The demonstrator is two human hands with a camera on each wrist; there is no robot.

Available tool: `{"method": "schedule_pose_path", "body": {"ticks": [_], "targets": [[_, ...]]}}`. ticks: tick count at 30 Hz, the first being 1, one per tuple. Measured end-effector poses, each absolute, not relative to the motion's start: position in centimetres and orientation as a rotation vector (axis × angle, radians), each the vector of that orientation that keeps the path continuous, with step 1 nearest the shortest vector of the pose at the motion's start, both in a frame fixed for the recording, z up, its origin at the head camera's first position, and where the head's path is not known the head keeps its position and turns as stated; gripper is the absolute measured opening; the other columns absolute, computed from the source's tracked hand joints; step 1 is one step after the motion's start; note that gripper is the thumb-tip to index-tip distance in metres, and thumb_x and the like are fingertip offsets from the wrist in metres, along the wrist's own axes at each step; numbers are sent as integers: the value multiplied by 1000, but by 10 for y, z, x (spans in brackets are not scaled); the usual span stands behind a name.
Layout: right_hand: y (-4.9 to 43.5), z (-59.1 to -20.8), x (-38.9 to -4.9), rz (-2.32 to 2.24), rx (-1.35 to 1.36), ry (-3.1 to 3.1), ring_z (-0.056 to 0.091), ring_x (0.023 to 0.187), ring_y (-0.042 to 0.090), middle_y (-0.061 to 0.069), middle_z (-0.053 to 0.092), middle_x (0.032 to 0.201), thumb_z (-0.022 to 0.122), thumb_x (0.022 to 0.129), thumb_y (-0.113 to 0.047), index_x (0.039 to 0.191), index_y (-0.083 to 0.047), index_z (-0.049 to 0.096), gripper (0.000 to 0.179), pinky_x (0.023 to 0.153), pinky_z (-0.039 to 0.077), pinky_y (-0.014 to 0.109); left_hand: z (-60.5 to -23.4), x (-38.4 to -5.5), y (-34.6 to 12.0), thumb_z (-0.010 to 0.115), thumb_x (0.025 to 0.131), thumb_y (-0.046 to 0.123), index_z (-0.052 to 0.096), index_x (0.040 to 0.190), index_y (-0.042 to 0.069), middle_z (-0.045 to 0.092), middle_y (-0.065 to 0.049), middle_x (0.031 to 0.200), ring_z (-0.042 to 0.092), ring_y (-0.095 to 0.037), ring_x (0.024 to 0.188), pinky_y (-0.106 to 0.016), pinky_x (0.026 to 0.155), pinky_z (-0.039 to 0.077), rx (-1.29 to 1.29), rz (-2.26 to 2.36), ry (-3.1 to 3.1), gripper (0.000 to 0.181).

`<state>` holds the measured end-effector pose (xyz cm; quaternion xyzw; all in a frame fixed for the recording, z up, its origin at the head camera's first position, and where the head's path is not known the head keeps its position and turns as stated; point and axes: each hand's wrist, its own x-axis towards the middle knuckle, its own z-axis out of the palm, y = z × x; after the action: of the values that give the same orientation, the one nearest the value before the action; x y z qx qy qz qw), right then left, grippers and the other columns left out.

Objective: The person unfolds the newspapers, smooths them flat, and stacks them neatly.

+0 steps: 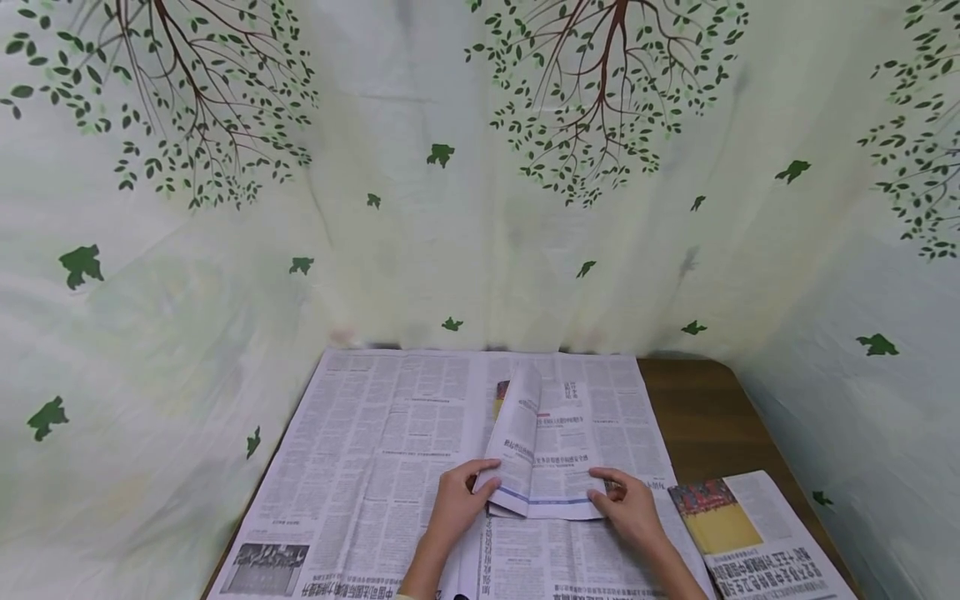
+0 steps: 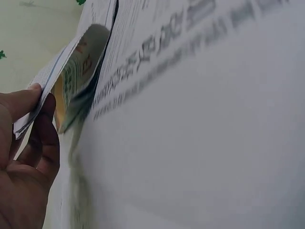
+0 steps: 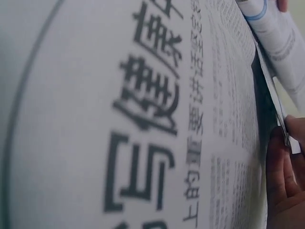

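A small folded newspaper [image 1: 562, 471] lies on larger newspaper sheets in the head view, its left part curled up and over toward the right. My left hand [image 1: 455, 500] pinches the lower left corner of that raised part between thumb and fingers. In the left wrist view, the left hand [image 2: 26, 167] grips the layered edge, and a yellow and green printed inner side shows within the curl. At the lower right corner, my right hand [image 1: 628, 508] pinches the same newspaper. The right wrist view shows the right hand [image 3: 288, 176] with its thumb above the edge and fingers beneath.
Spread newspaper sheets [image 1: 375, 442] cover most of the table. A second folded newspaper [image 1: 761, 533] with a red and yellow picture lies at the right, partly on the brown tabletop [image 1: 697, 408]. A leaf-printed curtain [image 1: 525, 267] hangs behind and along both sides.
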<state>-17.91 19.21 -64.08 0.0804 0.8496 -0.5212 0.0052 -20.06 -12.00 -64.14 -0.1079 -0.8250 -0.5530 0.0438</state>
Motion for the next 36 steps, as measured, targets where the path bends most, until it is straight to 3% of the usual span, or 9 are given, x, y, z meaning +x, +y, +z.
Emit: {"method": "schedule_pose_path", "body": {"ticks": [3,8,12,17,19,23,36], "targets": [[196,-642,-177,-1619,256,2686,53,52,12,2,61,61,83,85,-11,120,-13,76,36,46,40,25,-642,-198,-132,80,90,20,75,123,22,73,-6,127,72,-15,99,-24,83,58,-292,-1675,-2542,33],[201,-643,-176,-1587,290,2687,51,53,12,2,60,62,83,84,-11,120,-15,76,36,47,39,23,-645,-196,-149,79,91,19,71,130,23,69,-8,135,72,-18,106,-24,85,59,-254,-1649,-2589,41],[204,-643,-175,-1576,298,2689,48,51,12,2,58,61,83,84,-12,121,-14,76,37,47,38,23,-645,-194,-160,80,90,18,70,132,21,69,-9,134,72,-13,93,-23,77,59,-212,-1674,-2600,42],[207,-645,-175,-1587,300,2703,48,50,12,2,59,61,83,84,-12,121,-15,76,38,46,38,23,-645,-194,-171,82,88,19,73,128,21,75,-5,104,61,-5,69,-20,63,53,-160,-1633,-2612,41],[209,-646,-174,-1594,294,2708,48,49,12,2,59,60,84,84,-12,121,-15,76,38,46,38,23,-645,-194,-175,82,87,19,75,125,22,69,-1,85,52,-4,62,-20,57,47,-134,-1596,-2618,39],[213,-647,-174,-1600,301,2706,47,50,11,2,57,61,84,85,-12,121,-14,76,37,46,38,23,-646,-196,-184,84,86,18,78,120,24,51,4,68,42,-4,57,-20,53,39,-80,-1550,-2619,35],[219,-646,-173,-1593,317,2692,41,49,9,0,51,58,83,86,-13,122,-15,76,37,46,35,23,-644,-195,-200,83,88,18,78,118,25,45,4,67,38,-4,55,-21,54,37,-13,-1528,-2628,31]]}}
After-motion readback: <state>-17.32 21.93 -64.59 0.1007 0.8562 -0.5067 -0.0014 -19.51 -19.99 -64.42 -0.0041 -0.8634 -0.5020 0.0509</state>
